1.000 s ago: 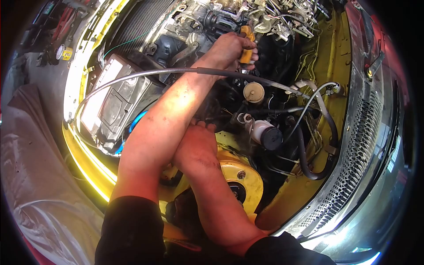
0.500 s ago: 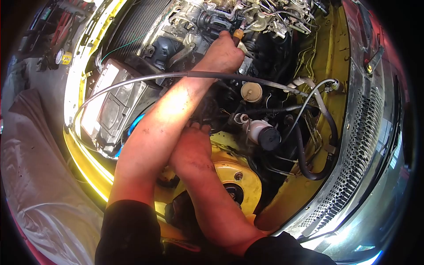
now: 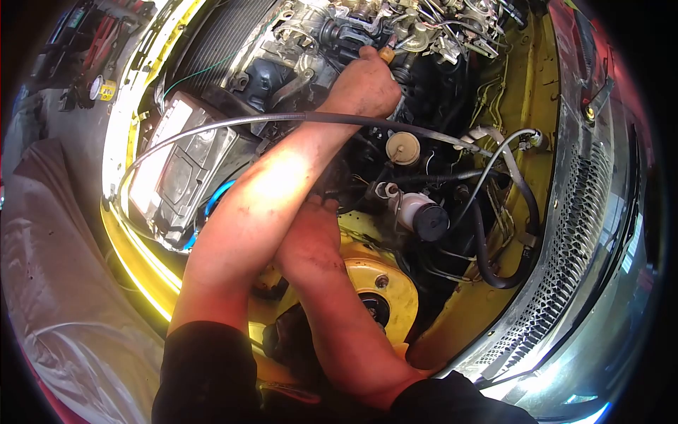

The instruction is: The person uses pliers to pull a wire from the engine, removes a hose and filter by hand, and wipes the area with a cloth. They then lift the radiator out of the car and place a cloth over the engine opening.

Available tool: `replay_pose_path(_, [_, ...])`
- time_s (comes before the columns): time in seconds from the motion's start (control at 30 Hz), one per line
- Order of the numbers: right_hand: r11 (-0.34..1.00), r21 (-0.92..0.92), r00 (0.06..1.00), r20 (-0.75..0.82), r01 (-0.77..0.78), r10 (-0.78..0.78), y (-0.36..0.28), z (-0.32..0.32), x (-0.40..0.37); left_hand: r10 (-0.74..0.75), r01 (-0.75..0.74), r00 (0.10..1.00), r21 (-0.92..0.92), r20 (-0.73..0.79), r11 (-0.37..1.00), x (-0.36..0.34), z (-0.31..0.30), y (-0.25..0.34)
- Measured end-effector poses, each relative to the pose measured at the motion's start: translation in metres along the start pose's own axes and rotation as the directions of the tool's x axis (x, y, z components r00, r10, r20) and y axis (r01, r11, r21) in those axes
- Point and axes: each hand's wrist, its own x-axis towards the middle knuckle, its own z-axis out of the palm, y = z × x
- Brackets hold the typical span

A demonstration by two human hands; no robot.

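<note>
My left hand (image 3: 364, 86) reaches far over the engine and is closed around an amber-handled screwdriver (image 3: 386, 54). Only part of the handle shows above the fist; its tip is lost among the metal parts of the engine (image 3: 424, 35). Lower down, my right hand (image 3: 311, 230) sits under my left forearm, just behind the yellow strut tower (image 3: 399, 283). Its fingers bend down into the dark bay, and what they grip is hidden. A black-and-grey cable (image 3: 240, 121) arches across above my left wrist.
The battery (image 3: 180, 169) stands at left, with the radiator (image 3: 219, 46) beyond it. A white reservoir with a black cap (image 3: 427, 219), a round tan cap (image 3: 402, 148) and a black hose (image 3: 487, 261) lie right. A grey cover (image 3: 63, 283) drapes the fender.
My left hand has shifted slightly right, and its fist has turned a little, covering more of the screwdriver. My right hand stays nearly in place.
</note>
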Motion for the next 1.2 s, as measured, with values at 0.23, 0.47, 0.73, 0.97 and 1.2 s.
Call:
replay_pose_path(0.23, [1.000,-0.013,0.996,0.085,0.013,-0.012,0.000,-0.009,-0.003,-0.339,0.289,0.940,-0.454,-0.032,0.843,0.005,0.009,0.004])
replay_pose_path(0.47, [0.999,-0.031,0.999,0.046,-0.011,0.013,-0.002,0.016,0.002,-0.263,0.291,0.936,-0.935,0.235,0.201,-0.022,0.020,0.001])
replay_pose_path(0.73, [1.000,-0.011,0.999,0.025,0.024,-0.024,-0.001,0.003,-0.001,-0.234,0.202,0.968,-0.270,-0.090,0.942,-0.010,0.006,0.000])
replay_pose_path(0.97, [1.000,0.016,0.996,0.092,0.017,-0.018,0.000,-0.007,-0.001,-0.197,0.192,0.980,-0.115,-0.036,0.975,0.003,0.015,-0.006])
replay_pose_path(1.2, [0.987,0.161,0.992,-0.125,0.004,0.017,0.007,0.014,0.004,0.025,-0.035,0.997,0.135,0.070,0.990,0.013,0.021,-0.006])
